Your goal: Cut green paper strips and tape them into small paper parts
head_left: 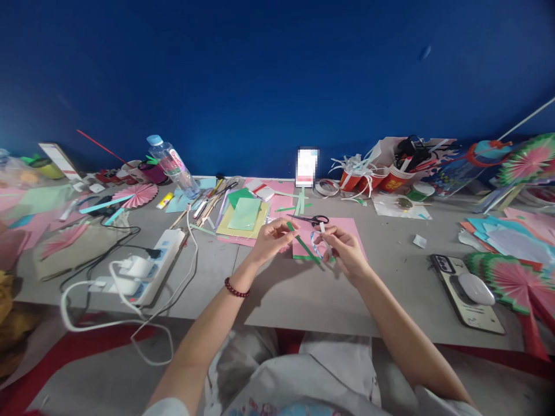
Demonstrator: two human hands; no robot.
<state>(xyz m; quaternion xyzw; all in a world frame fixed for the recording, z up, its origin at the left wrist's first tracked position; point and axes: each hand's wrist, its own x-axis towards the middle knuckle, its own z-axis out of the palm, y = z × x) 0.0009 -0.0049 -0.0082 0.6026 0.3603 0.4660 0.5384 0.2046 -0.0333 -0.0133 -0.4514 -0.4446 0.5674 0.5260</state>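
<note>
My left hand (274,238) pinches the upper end of a narrow green paper strip (307,247), which slants down to the right. In my right hand (347,251), thumb and fingers are closed on a small roll of tape (316,244) with a blue-and-white inner ring. A short white piece stands up at its top edge. Both hands are above pink paper (347,229) on the grey table. Dark-handled scissors (315,220) lie just beyond the hands. Part of the green strip's lower end is close to the roll; whether they touch I cannot tell.
A phone (307,167) stands against the blue wall. Left are stacked coloured papers (245,214), a water bottle (176,167) and a power strip (158,266) with cables. Right are red cups (392,179), a phone with a white case on top (466,297) and paper fans (515,280).
</note>
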